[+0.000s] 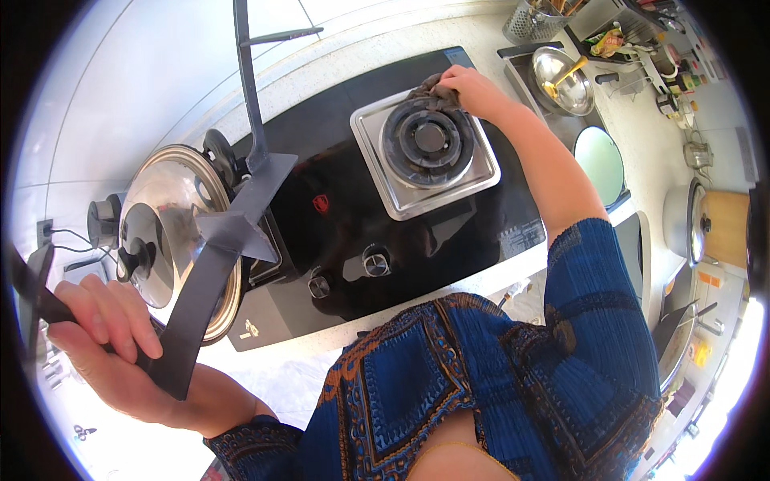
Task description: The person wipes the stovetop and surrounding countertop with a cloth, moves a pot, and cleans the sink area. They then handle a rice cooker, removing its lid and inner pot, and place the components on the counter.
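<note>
My left hand [114,355] grips a dark metal pan support [204,282] from the gas hob, raised at the left so that its arms cross the view. My right hand [475,90] presses a crumpled dark cloth [434,93] against the far edge of a round black burner [429,141]. That burner sits in a square stainless-steel drip tray [391,201] on the black glass gas hob [337,180]. Behind the pan support, a large pan with a shiny domed metal lid [165,240] stands over the hob's left side, partly hidden.
Two control knobs [376,264] are on the hob's front. To the right, a steel bowl [556,81] with a gold-coloured spoon sits at the sink, near a pale green round item [600,165]. A lidded pot [686,222] stands farther right. A perforated utensil holder [532,23] is at the back.
</note>
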The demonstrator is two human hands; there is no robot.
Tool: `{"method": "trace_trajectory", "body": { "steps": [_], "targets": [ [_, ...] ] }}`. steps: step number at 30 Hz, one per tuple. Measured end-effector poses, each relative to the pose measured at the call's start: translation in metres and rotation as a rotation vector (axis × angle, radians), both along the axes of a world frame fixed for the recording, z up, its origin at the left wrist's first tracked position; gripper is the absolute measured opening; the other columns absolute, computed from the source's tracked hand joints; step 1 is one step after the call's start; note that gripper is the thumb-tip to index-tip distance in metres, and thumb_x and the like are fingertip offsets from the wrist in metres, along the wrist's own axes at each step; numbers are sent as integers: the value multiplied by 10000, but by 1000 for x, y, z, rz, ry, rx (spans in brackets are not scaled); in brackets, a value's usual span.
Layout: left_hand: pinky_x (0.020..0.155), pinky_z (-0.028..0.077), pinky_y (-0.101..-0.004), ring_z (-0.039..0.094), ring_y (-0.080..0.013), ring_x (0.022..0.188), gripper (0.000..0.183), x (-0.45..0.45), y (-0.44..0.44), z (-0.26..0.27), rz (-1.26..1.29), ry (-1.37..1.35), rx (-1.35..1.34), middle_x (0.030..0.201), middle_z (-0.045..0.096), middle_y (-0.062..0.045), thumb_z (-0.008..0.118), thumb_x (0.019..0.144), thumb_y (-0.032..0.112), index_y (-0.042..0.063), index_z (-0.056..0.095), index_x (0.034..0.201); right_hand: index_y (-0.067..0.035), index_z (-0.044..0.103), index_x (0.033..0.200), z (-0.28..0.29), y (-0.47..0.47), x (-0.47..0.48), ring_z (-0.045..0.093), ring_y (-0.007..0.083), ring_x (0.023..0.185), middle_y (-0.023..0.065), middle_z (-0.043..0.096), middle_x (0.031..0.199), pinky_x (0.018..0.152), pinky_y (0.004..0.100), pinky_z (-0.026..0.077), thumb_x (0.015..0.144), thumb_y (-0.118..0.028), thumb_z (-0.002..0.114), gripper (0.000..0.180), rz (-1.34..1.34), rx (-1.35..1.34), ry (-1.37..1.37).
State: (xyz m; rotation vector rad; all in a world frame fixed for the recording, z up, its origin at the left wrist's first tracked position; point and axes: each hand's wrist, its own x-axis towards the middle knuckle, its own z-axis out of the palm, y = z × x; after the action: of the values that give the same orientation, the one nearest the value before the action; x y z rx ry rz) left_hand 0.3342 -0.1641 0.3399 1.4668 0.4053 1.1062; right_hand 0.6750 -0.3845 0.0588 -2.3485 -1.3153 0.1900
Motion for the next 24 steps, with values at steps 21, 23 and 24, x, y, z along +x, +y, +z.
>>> {"method": "trace_trajectory", "body": {
  "steps": [21, 23, 24],
  "targets": [
    [537, 214, -188, 269, -59, 504, 361, -12, 2, -1, -160, 47, 102, 592, 262, 12, 334, 1017, 278, 107, 325, 700, -121, 627, 1050, 22, -55, -211, 549, 355, 956, 163, 527, 1001, 812, 420, 492, 788, -48, 539, 286, -471, -89, -29],
    [537, 217, -188, 273, -59, 504, 359, -13, 6, -1, -212, 43, 89, 592, 264, 11, 337, 1017, 278, 105, 326, 702, -124, 630, 1052, 23, -50, -222, 550, 354, 958, 160, 534, 1000, 823, 414, 488, 775, -35, 535, 306, -424, -90, 12],
    [536, 217, -187, 274, -59, 504, 359, -14, 8, -1, -229, 43, 82, 591, 265, 12, 339, 1016, 278, 104, 327, 703, -124, 627, 1059, 26, -43, -228, 553, 351, 960, 155, 540, 1011, 829, 407, 485, 769, -33, 539, 316, -379, -82, 43]
  ]
}}
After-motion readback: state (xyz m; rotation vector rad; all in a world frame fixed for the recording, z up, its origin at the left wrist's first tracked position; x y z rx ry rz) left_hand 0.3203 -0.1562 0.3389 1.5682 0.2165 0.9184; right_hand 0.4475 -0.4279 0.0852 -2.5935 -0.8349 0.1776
